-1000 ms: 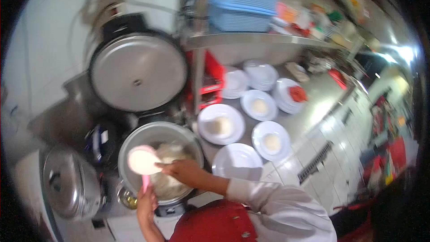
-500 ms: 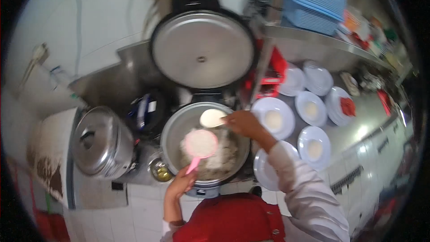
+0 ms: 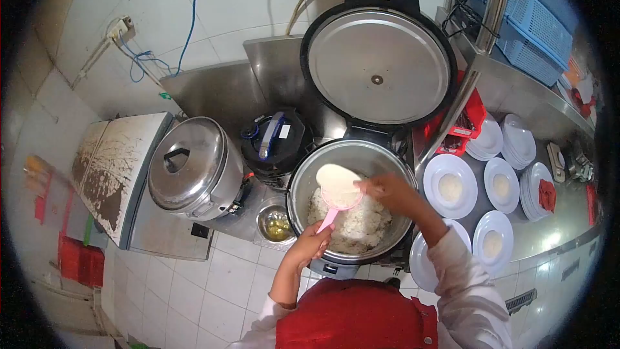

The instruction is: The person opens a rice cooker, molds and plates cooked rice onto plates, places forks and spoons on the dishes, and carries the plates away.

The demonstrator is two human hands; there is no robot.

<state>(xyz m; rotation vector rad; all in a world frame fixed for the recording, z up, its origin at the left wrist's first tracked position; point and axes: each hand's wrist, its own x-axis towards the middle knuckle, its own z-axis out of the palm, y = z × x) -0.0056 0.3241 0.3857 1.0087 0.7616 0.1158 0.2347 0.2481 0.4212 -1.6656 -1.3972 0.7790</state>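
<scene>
An open cooker pot (image 3: 298, 184) holds white rice (image 3: 368, 223). Over the rice, my left hand (image 3: 310, 244) is closed on the handle of a pink cup (image 3: 330, 218). My right hand (image 3: 386, 192), slightly blurred, grips a pale paddle (image 3: 337, 178), whose flat blade lies over the cup's mouth and hides most of what is inside. To the right, white plates (image 3: 433, 184) carry small rounds of rice. Another white plate (image 3: 423, 265) lies partly behind my right sleeve.
Behind the pot stands its raised lid (image 3: 381, 58). Left of it are a black cooker (image 3: 274, 145), a steel pot (image 3: 187, 168) and a metal bowl (image 3: 276, 223) with yellow pieces. Blue baskets (image 3: 529, 39) sit on the upper right shelf, above a red basket (image 3: 475, 113).
The view has swung left. The paddle was beside the cup half a second ago and now lies over it. Both hands still hold the same items.
</scene>
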